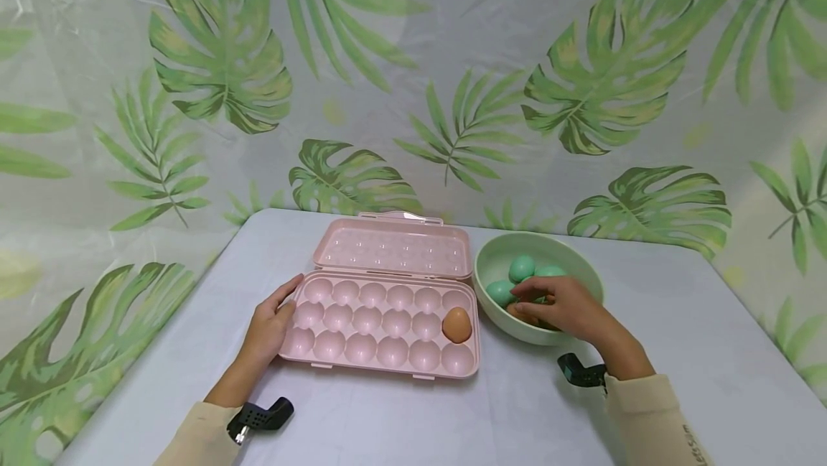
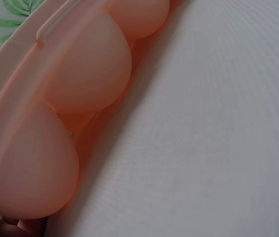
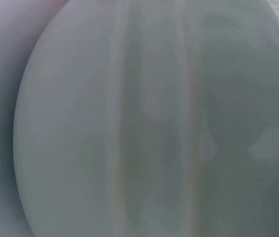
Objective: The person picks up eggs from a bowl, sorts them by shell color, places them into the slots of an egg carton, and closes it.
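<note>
Near the worktop's far edge, steady the pink egg tray, left hand gripping its left rim. From the green bowl alongside, ease out a brown egg gently, right hand bent over it; cannot tell whether gripped.

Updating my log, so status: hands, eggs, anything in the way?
Left hand touching tray. Right hand in bowl, at brown egg; grip unclear. One egg in tray. Lid open, nothing seen in the way.

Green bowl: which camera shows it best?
The head view: it shows the green bowl from above, rim and eggs visible, despite the right hand. Right wrist shows only its outer surface; left wrist, none.
</note>
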Demonstrator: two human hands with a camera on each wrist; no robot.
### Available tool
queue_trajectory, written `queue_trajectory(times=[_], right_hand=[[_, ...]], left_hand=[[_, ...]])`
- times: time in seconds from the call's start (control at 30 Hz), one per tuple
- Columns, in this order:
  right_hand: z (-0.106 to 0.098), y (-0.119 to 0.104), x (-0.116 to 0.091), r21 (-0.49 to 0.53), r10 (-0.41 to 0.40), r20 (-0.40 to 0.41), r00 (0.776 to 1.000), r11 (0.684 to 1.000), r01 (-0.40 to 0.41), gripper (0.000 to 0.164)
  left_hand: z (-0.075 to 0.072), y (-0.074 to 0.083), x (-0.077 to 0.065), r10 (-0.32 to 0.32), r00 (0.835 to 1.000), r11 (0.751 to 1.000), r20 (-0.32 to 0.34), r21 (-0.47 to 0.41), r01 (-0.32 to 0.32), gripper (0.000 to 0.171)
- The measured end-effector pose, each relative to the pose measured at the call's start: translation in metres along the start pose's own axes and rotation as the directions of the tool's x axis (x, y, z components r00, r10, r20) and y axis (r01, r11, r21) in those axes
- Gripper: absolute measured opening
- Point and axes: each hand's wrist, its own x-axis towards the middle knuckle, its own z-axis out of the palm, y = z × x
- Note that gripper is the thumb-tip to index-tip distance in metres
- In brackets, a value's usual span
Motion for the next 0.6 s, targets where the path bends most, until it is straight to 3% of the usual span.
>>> queue_trajectory(times=[0.23,0.6], right_hand=[[0.0026,0.0005,0.0005,0.018,-0.004,0.024,1.000,1.000,0.004,0.026],[0.0042,0.0040,0.0023,-0.128,-0.006,0.031,0.999,0.992,0.010,0.033]], left_hand=[[0.0003,-0.0013,0.0008,0.000,1.000,1.000,-0.004,0.008,0.000,0.046],[-0.0001,-0.0008,0.0005,-0.012,1.000,1.000,-0.007,0.014,0.012,0.046]])
